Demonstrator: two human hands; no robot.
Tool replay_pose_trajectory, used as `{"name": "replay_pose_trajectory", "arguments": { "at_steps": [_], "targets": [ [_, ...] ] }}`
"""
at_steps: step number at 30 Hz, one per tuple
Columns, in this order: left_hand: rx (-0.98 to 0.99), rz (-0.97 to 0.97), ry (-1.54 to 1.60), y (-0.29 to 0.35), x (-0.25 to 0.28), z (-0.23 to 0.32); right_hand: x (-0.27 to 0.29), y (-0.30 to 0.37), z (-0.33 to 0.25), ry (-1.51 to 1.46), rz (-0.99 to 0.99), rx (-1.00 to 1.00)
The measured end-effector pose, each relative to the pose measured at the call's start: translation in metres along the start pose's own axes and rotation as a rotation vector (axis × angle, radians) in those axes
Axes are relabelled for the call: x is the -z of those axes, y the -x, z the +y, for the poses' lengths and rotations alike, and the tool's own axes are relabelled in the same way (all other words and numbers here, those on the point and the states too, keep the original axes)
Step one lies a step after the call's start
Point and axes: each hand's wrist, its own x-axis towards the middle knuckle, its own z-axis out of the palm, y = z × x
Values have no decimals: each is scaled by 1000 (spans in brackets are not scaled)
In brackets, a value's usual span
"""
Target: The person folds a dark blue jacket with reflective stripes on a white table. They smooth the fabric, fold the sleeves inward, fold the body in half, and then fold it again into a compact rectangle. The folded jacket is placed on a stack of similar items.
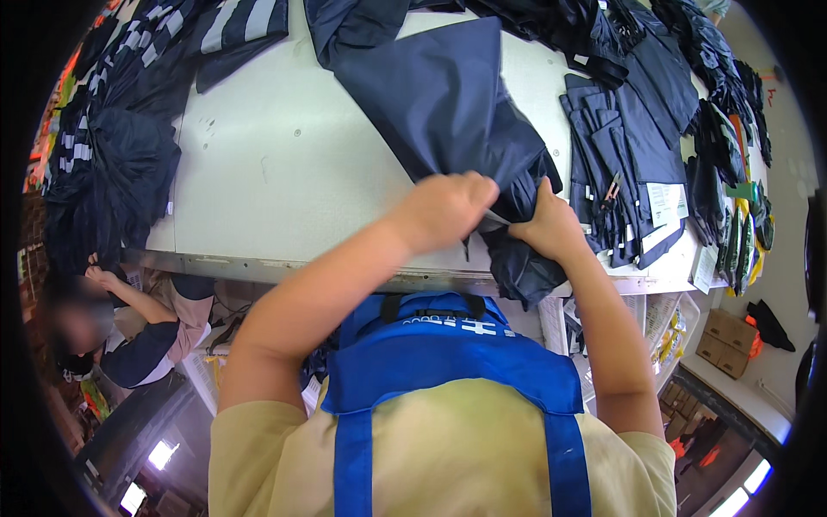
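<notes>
A dark navy garment (pixel 431 95) of smooth fabric lies across the table, its near end bunched up and hanging over the front edge. My left hand (pixel 448 207) is closed on the bunched cloth, slightly blurred. Just to its right, my right hand (pixel 551 226) grips the same garment, with the thumb pointing up along the fabric. Between the hands the cloth is gathered in folds, and a thin pale strip shows there. What part of the garment this is, I cannot tell.
Folded dark garments (pixel 633 155) lie in a stack at right, with small thread snips (pixel 612 189) on top. More dark clothing with pale stripes (pixel 112 146) covers the table's left side. The metal-edged table (pixel 250 172) spans in front. A co-worker (pixel 151 323) sits at lower left.
</notes>
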Motion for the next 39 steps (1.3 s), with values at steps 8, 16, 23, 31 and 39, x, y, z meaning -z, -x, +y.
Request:
{"name": "replay_pose_trajectory", "arguments": {
  "at_steps": [8, 16, 23, 31, 39],
  "targets": [
    [234, 472, 62, 51, -26, -23, 5, 0, 4, -913, -69, 20],
    [313, 483, 338, 31, -46, -11, 24, -6, -13, -1113, 103, 107],
    [336, 280, 328, 26, -19, 16, -14, -40, 55, -808, 402, 554],
    [591, 119, 921, 77, -49, 1, -24, -44, 30, -1013, 198, -142],
    [930, 256, 1877, 99, -51, -20, -62, -35, 8, -239, 595, 294]
  ]
}}
